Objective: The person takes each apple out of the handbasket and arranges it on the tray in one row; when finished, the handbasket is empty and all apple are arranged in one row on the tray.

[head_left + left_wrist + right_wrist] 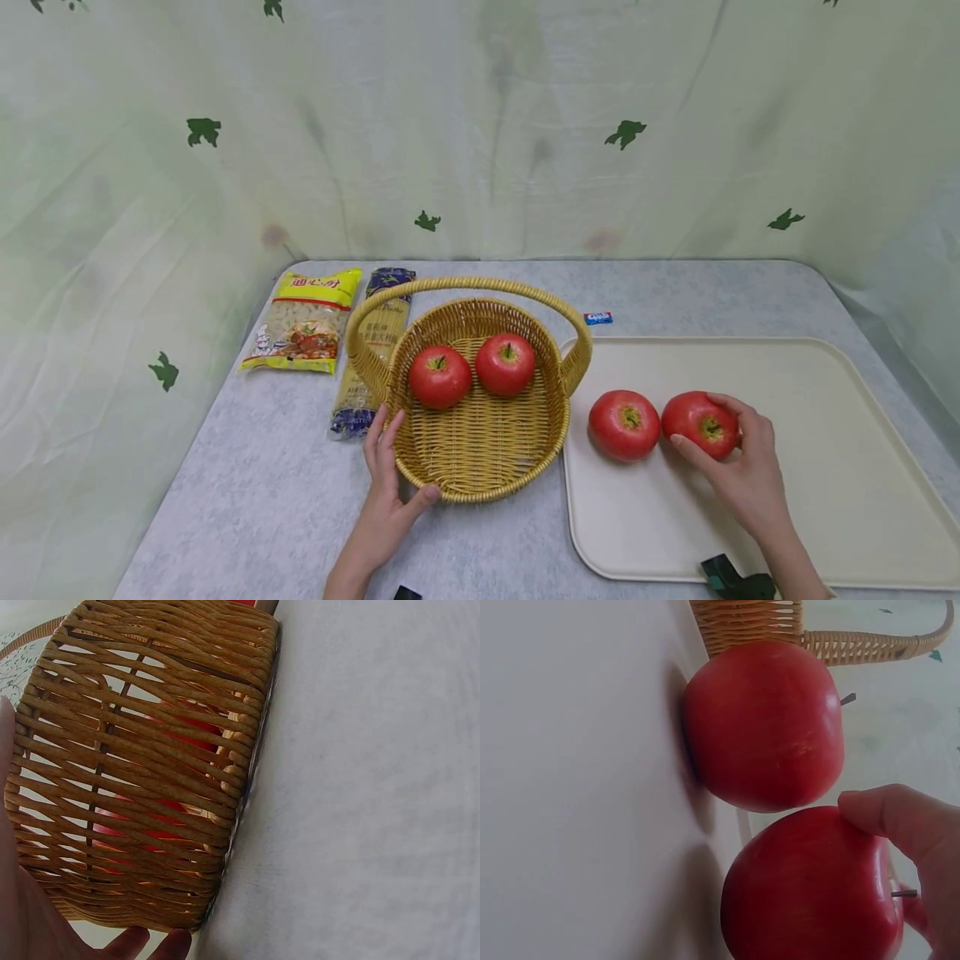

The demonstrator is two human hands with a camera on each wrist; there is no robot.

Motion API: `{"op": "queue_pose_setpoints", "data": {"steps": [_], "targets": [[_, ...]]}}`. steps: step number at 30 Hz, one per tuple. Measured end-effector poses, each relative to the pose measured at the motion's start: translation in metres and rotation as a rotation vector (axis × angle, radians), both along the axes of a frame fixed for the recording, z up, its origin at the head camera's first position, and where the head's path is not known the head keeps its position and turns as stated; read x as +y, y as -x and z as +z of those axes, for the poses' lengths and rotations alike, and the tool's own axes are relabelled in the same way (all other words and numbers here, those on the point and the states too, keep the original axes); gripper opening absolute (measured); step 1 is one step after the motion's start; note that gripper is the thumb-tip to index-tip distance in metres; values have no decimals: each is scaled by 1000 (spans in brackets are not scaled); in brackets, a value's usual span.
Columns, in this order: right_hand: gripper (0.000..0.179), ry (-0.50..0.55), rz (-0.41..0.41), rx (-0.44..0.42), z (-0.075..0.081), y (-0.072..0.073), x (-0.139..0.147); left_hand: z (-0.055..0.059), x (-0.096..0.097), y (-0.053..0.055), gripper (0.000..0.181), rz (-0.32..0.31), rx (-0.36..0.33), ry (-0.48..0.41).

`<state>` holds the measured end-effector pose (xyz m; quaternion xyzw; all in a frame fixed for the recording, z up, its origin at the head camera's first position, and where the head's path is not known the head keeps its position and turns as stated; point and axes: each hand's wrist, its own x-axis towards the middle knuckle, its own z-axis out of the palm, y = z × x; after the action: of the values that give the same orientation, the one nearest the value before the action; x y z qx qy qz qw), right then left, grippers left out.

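A wicker basket [480, 433] with a tall arched handle holds two red apples, a left apple [440, 377] and a right apple [505, 364]. My left hand [386, 500] spreads against the basket's near-left side, thumb at the front rim and fingers along the outside. The woven wall [135, 772] fills much of the left wrist view. Over the tray, my right hand [742, 467] pinches a red apple [697, 423] between thumb and fingers. Another apple [624, 425] sits close on its left, on the tray.
The large cream tray [847, 467] lies right of the basket. Behind and left of the basket are a yellow-edged food bag [303, 321] and a long pasta pack [352, 400]. A small blue packet [598, 318] lies beyond the tray. Pale curtains surround the table.
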<state>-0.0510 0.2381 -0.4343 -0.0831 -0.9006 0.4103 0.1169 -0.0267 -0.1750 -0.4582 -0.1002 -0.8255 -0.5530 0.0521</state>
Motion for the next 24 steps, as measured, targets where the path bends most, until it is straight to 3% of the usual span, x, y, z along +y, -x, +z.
{"op": "queue_pose_setpoints", "data": {"steps": [8,15,18,24], "targets": [[74,-16,12,-5,-3,-1,1,-4,-2,1,98,-1,-4,-2],[72,-28,38,-4,-1,1,3,32,11,-7,93,-12,1,-23],[71,-42,43,-12,0,3,4,26,9,-5,93,-11,0,-19],[71,-57,68,-38,3,8,7,1,0,0,95,-3,-4,11]]}}
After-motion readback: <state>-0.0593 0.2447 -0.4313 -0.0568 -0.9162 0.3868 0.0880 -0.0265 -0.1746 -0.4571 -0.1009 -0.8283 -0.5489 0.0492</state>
